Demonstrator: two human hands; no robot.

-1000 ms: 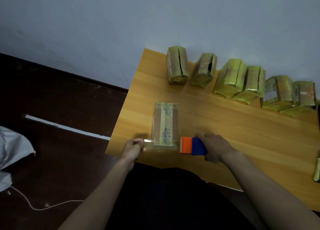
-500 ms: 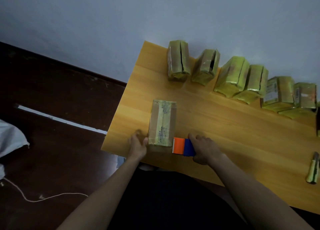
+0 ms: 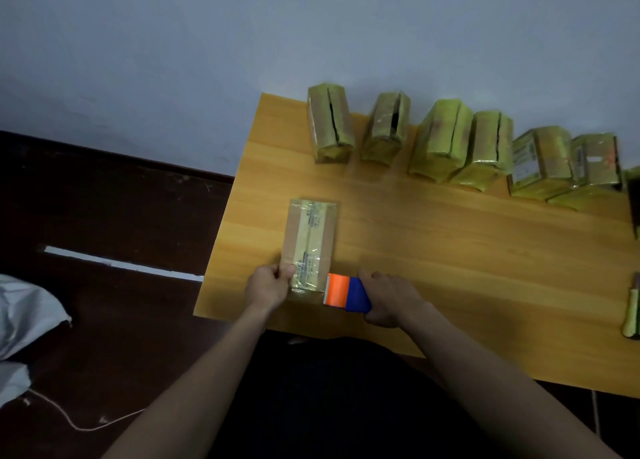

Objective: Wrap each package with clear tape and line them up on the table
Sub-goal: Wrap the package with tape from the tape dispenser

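Note:
A flat brown package (image 3: 311,237) with a tape strip down its middle lies near the left front of the wooden table (image 3: 450,257). My left hand (image 3: 268,287) grips its near left corner, thumb on top. My right hand (image 3: 389,296) holds an orange and blue tape dispenser (image 3: 346,292) against the package's near right corner. Clear tape runs across the package's near end between my hands. Several taped yellow-green packages (image 3: 443,143) stand in a row along the table's far edge by the wall.
A utility knife (image 3: 633,315) lies at the table's right edge. To the left of the table is dark floor with a white strip (image 3: 121,263), a grey bag (image 3: 24,316) and a white cord (image 3: 76,420). The table's left edge is close to my left hand.
My left hand has moved from holding the tape end out left of the package to gripping the package's corner. The dispenser stays at the near right corner. The view has shifted a little.

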